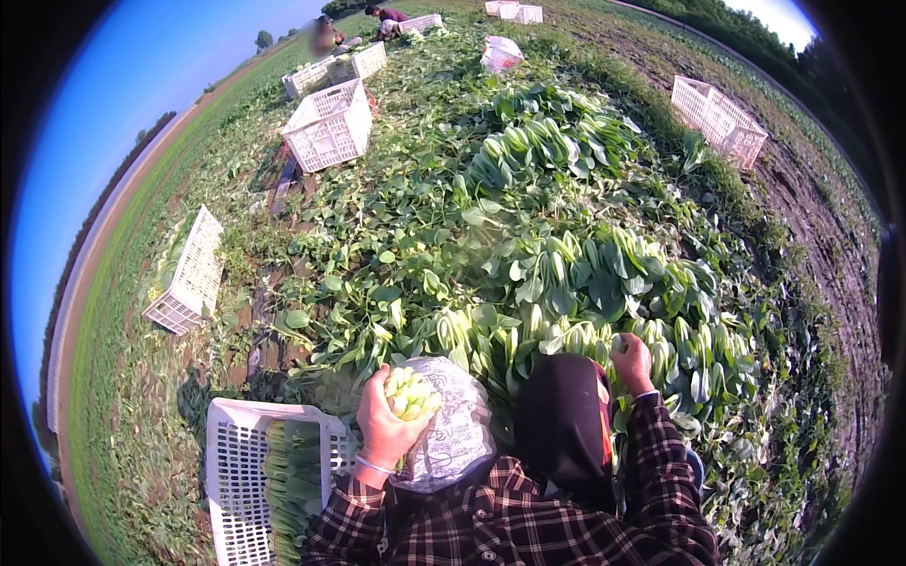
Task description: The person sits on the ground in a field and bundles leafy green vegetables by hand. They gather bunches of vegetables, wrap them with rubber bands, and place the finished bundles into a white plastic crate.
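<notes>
My left hand (380,423) is wrapped around a bunch of bok choy (412,393), its pale stem ends facing up. It is above my left knee, which has a printed plastic cover (453,431). Beyond my dark-clad right knee (564,417), my right hand (633,365) reaches into a row of cut bok choy (665,339). Its fingers are closed around a pale stem end (618,344); the leaves below are hidden. To my left stands a white plastic crate (237,470) with bok choy (289,488) packed inside.
More bok choy heaps (609,272) lie ahead, with another pile (545,145) farther out. White crates stand ahead left (329,131), at left (187,272) and at right (718,120). A white sack (502,54) lies beyond. Two people (388,20) crouch by distant crates.
</notes>
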Available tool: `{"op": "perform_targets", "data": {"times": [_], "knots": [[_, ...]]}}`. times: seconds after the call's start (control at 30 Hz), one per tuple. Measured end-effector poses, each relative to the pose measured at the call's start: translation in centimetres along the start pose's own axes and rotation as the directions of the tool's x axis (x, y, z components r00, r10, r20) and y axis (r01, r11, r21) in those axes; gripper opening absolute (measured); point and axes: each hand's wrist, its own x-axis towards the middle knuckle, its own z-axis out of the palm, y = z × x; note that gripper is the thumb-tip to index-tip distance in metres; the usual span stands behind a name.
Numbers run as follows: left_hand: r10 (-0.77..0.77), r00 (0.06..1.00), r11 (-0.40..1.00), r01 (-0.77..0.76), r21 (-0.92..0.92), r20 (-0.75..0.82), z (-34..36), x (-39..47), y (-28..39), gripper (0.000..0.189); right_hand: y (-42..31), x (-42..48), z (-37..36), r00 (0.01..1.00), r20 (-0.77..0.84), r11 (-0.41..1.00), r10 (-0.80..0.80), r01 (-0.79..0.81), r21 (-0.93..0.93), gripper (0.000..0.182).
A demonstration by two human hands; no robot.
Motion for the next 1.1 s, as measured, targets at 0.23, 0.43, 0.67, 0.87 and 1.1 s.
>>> {"op": "perform_targets", "data": {"times": [0.23, 0.43, 0.67, 0.87, 1.1], "knots": [[-0.026, 1.0, 0.999, 0.026, 0.025, 0.009, 0.1, 0.0, -0.4, 0.094, -13.2, -1.0, -11.2, 0.861, -0.417, 0.918, -0.29, 0.373, 0.132, 0.042], [-0.033, 0.998, 0.989, 0.04, -0.142, 0.053, -0.5, -0.4, -0.4, 0.101, -25.1, -10.1, -15.3, 0.876, 0.176, 0.102, -0.449, -0.146, 0.984, 0.04], [-0.008, 0.988, 0.981, 0.038, -0.19, 0.156, -1.5, 0.2, -1.8, 0.103, -28.4, -16.6, -5.0, 0.454, 0.677, 0.417, -0.58, -0.548, 0.725, 0.028], [-0.068, 0.974, 0.91, 0.148, -0.386, 0.214, -2.0, 0.5, -1.5, 0.11, -30.3, -18.8, -2.2, 0.604, 0.582, 0.341, -0.544, -0.475, 0.811, 0.038], [-0.067, 0.933, 0.837, 0.245, -0.488, 0.353, -3.3, 1.0, -0.8, 0.13, -30.4, -19.3, -0.6, 0.676, 0.523, 0.291, -0.52, -0.435, 0.852, 0.037]]}}
